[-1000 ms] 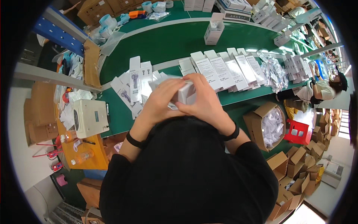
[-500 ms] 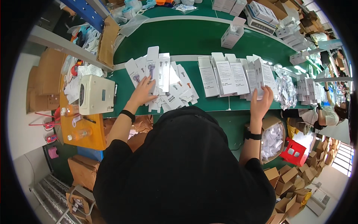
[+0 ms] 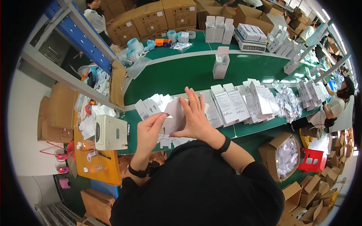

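A white folding carton (image 3: 175, 113) is held up between my two hands, in front of me and above the green bench. My left hand (image 3: 148, 132) pinches its left edge between thumb and fingertips. Around its right side goes my right hand (image 3: 198, 118), with the thumb at the lower edge and long, spread fingers reaching over the upper part. Behind and below lie flat, unfolded cartons (image 3: 154, 104) in a loose pile, partly hidden by my hands. To the right, a row of standing white cartons (image 3: 225, 108) leans together.
One open-topped carton (image 3: 221, 67) stands farther back on the green bench (image 3: 177, 71). Clear plastic bags (image 3: 288, 101) lie right of the row. A beige machine (image 3: 110, 132) sits at the left. On the floor at right are a cardboard box (image 3: 269, 158) and a red crate (image 3: 313, 160).
My right hand has left the carton row and come over to the left. My left hand has come off the flat pile and now pinches a carton. The view has shifted toward the far side.
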